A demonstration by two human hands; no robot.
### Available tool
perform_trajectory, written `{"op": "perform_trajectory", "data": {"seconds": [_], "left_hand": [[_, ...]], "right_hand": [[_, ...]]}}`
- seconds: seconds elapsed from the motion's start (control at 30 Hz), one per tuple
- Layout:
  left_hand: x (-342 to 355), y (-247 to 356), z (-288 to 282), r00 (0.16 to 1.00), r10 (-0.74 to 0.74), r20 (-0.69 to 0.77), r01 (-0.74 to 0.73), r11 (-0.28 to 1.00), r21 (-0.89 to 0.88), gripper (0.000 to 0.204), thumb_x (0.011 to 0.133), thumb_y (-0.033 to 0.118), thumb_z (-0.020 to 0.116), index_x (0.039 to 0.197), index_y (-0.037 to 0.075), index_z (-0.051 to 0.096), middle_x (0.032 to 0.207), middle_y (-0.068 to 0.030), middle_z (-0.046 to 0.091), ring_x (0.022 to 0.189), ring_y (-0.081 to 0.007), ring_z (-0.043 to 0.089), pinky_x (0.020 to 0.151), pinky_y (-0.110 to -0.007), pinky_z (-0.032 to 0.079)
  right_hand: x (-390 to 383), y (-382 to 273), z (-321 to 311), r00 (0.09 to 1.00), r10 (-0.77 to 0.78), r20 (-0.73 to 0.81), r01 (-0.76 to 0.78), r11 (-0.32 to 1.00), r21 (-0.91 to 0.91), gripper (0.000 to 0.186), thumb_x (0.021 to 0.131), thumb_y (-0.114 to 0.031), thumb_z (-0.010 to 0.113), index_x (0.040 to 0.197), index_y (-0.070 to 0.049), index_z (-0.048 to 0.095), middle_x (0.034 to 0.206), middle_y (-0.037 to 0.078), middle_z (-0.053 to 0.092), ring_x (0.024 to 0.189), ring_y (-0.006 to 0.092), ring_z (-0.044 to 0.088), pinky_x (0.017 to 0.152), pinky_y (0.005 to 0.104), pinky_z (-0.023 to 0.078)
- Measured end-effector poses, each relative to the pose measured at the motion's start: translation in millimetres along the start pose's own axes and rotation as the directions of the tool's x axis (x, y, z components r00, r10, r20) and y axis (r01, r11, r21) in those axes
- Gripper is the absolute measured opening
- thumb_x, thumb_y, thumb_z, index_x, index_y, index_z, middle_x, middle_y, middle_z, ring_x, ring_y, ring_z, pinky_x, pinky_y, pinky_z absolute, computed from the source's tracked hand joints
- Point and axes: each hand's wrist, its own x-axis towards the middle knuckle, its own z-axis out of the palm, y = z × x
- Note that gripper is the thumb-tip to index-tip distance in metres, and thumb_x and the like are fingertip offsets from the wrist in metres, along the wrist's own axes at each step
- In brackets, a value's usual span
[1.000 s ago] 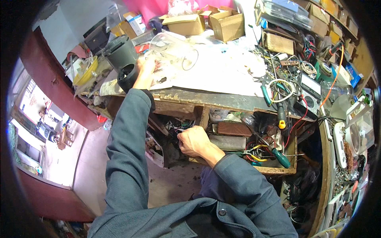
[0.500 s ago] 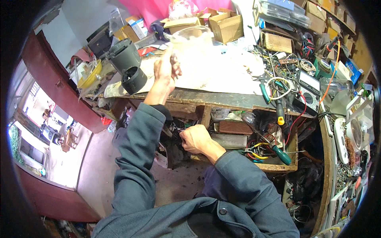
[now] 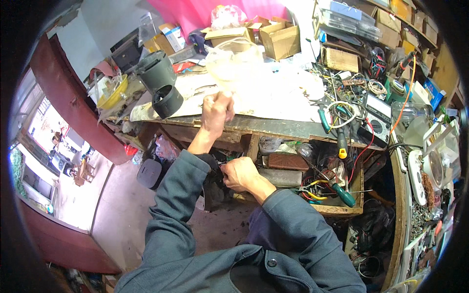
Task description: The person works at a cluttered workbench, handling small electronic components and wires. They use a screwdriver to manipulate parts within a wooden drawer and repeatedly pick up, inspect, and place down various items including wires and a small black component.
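My left hand [image 3: 218,111] is curled up over the bench's front edge, in front of a clear plastic container [image 3: 233,54] on pale paper [image 3: 278,93]; what it holds, if anything, I cannot make out. Left of it stand a dark grey appliance body [image 3: 155,72] and a black cylindrical piece [image 3: 167,101]. My right hand [image 3: 237,173] is closed below the bench top, at the left end of an open, cluttered drawer [image 3: 337,209]; its fingertips are hidden. Just right of it lie a brown block [image 3: 287,160] and a grey bar [image 3: 279,177].
The bench's right side is piled with pliers [image 3: 324,117], cables and a multimeter [image 3: 375,127]. Cardboard boxes [image 3: 279,40] stand at the back. A yellow basin [image 3: 113,100] sits far left, beside a red doorway [image 3: 73,112]. A cluttered side shelf [image 3: 430,205] runs along the right.
My left hand has moved right from beside the dark appliance, then down toward the bench's front edge, with its fingers now more curled. My right hand has barely moved.
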Motion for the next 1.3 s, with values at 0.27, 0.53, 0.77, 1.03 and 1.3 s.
{"op": "perform_trajectory", "data": {"seconds": [0.27,0.53,0.77,1.03,1.3], "left_hand": [[-36,-25,3,0.978,0.129,0.167,-0.180,0.922,0.343,0.035,0.100,0.017,0.067,0.067,0.006,0.062,0.060,0.0103,0.048,0.055,-0.0017,0.038,0.049,-0.026,0.028],[-48,-28,15,0.990,0.041,0.136,-0.092,0.914,0.396,0.055,0.096,0.014,0.074,0.058,0.008,0.035,0.057,0.0066,0.033,0.057,-0.0044,0.030,0.048,-0.032,0.025],[-50,-17,14,0.994,-0.010,0.109,-0.021,0.959,0.281,0.055,0.097,0.014,0.074,0.056,0.011,0.037,0.056,0.0097,0.040,0.055,-0.0024,0.033,0.047,-0.029,0.026],[-53,-19,8,0.989,0.009,0.146,-0.042,0.973,0.226,0.045,0.102,0.013,0.069,0.059,0.011,0.057,0.056,0.0106,0.047,0.049,-0.0002,0.034,0.045,-0.025,0.023],[-49,-16,4,0.997,0.021,0.078,-0.039,0.970,0.240,0.049,0.098,0.011,0.073,0.057,0.010,0.047,0.057,0.0092,0.047,0.054,-0.0008,0.035,0.046,-0.026,0.026]], "right_hand": [[-8,-2,-10,0.999,-0.023,-0.043,0.026,0.997,0.073,0.023,0.080,-0.027,0.072,0.094,-0.009,0.077,0.092,0.018,0.076,0.093,0.0382,0.074,0.082,0.0492,0.058],[-6,-1,-9,1.000,-0.008,0.004,0.007,0.997,0.072,0.020,0.080,-0.023,0.073,0.095,-0.010,0.078,0.092,0.017,0.077,0.095,0.0383,0.074,0.083,0.0495,0.059],[-7,-2,-9,0.999,-0.003,-0.039,0.006,0.997,0.080,0.018,0.078,-0.020,0.073,0.092,-0.011,0.077,0.093,0.017,0.077,0.094,0.0388,0.074,0.082,0.0502,0.059],[-6,0,-5,1.000,0.013,-0.023,-0.012,0.998,0.062,0.018,0.080,-0.023,0.074,0.090,-0.009,0.076,0.092,0.017,0.077,0.092,0.0391,0.074,0.081,0.0503,0.059],[-5,-2,-12,1.000,-0.011,-0.010,0.011,0.998,0.055,0.022,0.082,-0.027,0.073,0.093,-0.008,0.076,0.093,0.019,0.076,0.096,0.0382,0.074,0.084,0.0501,0.058]]}}
